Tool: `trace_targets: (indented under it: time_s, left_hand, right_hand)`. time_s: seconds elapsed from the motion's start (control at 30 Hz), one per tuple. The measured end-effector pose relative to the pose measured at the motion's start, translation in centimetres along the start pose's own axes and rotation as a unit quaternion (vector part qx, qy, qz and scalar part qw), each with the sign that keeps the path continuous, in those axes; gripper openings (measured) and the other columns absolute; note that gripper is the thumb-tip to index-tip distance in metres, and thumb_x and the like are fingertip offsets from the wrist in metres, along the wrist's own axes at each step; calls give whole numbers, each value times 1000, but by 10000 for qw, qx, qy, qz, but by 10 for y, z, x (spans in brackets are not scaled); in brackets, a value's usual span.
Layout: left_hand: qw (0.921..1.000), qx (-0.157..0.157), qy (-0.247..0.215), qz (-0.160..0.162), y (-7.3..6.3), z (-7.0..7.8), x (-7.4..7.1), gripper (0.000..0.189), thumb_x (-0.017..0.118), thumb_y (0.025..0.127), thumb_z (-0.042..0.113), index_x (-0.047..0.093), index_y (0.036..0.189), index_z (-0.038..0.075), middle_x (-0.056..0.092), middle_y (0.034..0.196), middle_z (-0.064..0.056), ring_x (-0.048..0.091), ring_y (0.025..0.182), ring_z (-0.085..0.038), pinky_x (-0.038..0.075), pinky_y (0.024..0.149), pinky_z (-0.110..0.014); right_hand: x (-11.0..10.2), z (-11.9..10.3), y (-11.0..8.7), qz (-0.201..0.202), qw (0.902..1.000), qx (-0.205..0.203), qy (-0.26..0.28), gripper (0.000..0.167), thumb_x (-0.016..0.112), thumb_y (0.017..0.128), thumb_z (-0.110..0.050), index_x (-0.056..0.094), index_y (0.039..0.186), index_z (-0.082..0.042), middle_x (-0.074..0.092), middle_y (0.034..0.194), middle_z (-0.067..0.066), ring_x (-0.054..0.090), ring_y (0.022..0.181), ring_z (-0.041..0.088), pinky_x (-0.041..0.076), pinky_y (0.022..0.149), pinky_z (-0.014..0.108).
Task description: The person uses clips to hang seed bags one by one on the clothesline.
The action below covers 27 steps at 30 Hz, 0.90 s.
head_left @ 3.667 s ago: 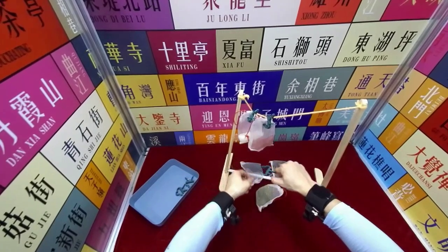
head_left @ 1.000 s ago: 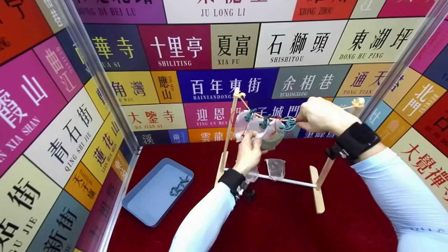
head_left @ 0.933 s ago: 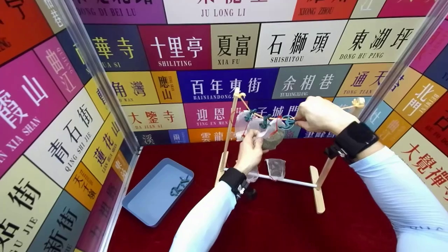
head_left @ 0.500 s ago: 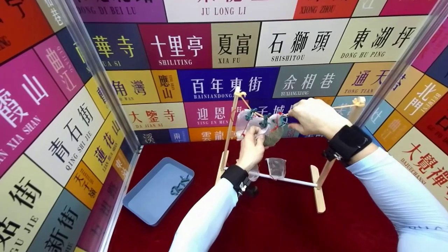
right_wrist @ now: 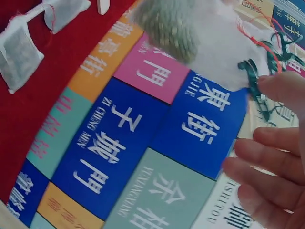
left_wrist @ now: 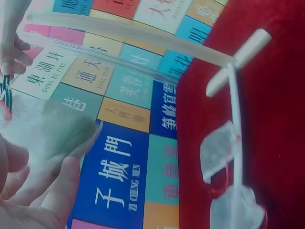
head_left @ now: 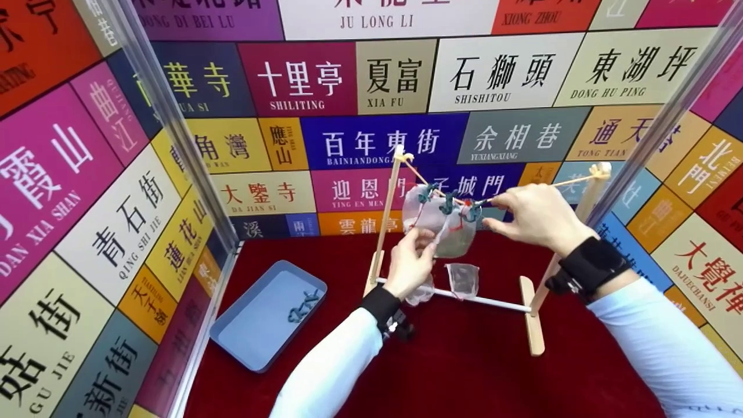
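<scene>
Small white gauze bags with red strings hang from green clips (head_left: pixel 447 203) on a cord tied between two wooden posts. The rightmost gauze bag (head_left: pixel 455 241) has dark green contents, seen clearly in the right wrist view as grain-like bits in the bag (right_wrist: pixel 167 33). My left hand (head_left: pixel 409 264) pinches the lower edge of a hanging bag; in the left wrist view its thumb and fingers (left_wrist: pixel 64 186) lie at the gauze. My right hand (head_left: pixel 540 215) is just right of the end clip (head_left: pixel 473 212), fingers spread and holding nothing.
A blue-grey tray (head_left: pixel 244 342) with several green clips (head_left: pixel 303 306) sits at left on the red cloth. Gauze bags (head_left: pixel 463 280) hang on the stand's white lower bar (head_left: pixel 499 303). The right post (head_left: pixel 586 197) rises beside my right wrist. Printed panels surround the cloth.
The dark-filled bag, earlier on the cloth, now hangs by a clip on the cord. My right hand has let go of that clip and drawn slightly right and down; my left hand shifted slightly down.
</scene>
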<state>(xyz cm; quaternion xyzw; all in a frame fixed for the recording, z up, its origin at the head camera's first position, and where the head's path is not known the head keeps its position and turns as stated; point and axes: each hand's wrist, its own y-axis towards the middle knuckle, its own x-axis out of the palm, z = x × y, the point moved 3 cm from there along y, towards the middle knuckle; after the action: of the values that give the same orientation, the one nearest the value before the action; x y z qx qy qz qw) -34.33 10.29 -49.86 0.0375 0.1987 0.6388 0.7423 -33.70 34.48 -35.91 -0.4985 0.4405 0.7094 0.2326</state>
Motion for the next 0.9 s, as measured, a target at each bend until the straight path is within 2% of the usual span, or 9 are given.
trace_targets:
  time_s: [0.07, 0.13, 0.27, 0.37, 0.47, 0.6, 0.7, 0.8, 0.9]
  left_hand:
    - [9997, 155, 153, -103, -3, -7, -8, 16, 68, 108, 7, 74, 122, 2, 84, 110, -18, 83, 92, -27, 66, 79, -23]
    - [9982, 276, 492, -179, -7, -16, -22, 15, 69, 107, 8, 77, 119, 3, 85, 109, -15, 83, 94, -24, 67, 85, -26]
    - [9901, 356, 1344, -217, -15, -41, -63, 16, 70, 105, 10, 82, 114, 6, 86, 106, -11, 81, 96, -26, 67, 92, -38]
    - [9839, 148, 1768, -195, -20, -66, -98, 17, 69, 104, 10, 83, 114, 5, 86, 110, -13, 81, 101, -30, 67, 96, -47]
    - [9755, -214, 2190, -73, -25, -92, -136, 19, 70, 103, 10, 83, 115, 5, 86, 113, -14, 81, 106, -34, 66, 98, -51]
    - [9568, -713, 2819, 53, -37, -119, -181, 19, 69, 100, 8, 84, 113, 5, 86, 113, -15, 82, 106, -38, 65, 97, -56]
    - [9353, -1143, 3348, -100, -48, -132, -207, 22, 68, 97, 5, 82, 113, 4, 85, 113, -17, 80, 107, -41, 64, 97, -58]
    - [9103, -1758, 3717, -474, -61, -148, -222, 32, 68, 94, 4, 81, 123, 4, 84, 116, -18, 79, 105, -40, 63, 95, -56]
    - [8969, -2181, 3761, -809, -71, -179, -228, 44, 71, 91, 8, 77, 135, 3, 82, 120, -22, 78, 96, -38, 63, 89, -53]
  right_hand:
    - [7, 1, -7, -6, 10000, 63, 35, 34, 89, 92, -42, 83, 99, -10, 83, 87, 9, 69, 66, 26, 59, 57, 50]
    - [15, 0, -15, -113, 9998, 144, 126, 33, 90, 92, -41, 82, 99, -10, 83, 89, 8, 71, 68, 27, 60, 58, 51]
    - [34, 0, -29, -474, 9976, 373, 341, 41, 88, 94, -41, 82, 113, -6, 85, 105, 15, 79, 87, 40, 66, 73, 60]
    - [51, 0, -40, -802, 9935, 609, 540, 52, 88, 94, -41, 78, 126, -1, 83, 117, 21, 79, 103, 47, 65, 87, 65]
    - [66, 2, -53, -1100, 9877, 838, 734, 61, 89, 93, -41, 74, 133, 2, 79, 124, 26, 77, 109, 50, 64, 93, 67]
    - [85, 4, -70, -1306, 9818, 1055, 887, 66, 91, 90, -39, 71, 134, 6, 77, 127, 31, 76, 110, 53, 64, 94, 69]
    - [99, 3, -82, -1418, 9782, 1167, 974, 67, 91, 90, -39, 70, 135, 7, 76, 128, 32, 75, 113, 54, 63, 97, 69]
    - [110, -1, -92, -1473, 9766, 1150, 1066, 66, 91, 89, -38, 71, 133, 6, 77, 128, 31, 75, 114, 53, 63, 98, 69]
    - [117, -4, -100, -1494, 9765, 1064, 1130, 62, 91, 89, -38, 73, 130, 5, 79, 124, 28, 77, 112, 50, 64, 96, 66]
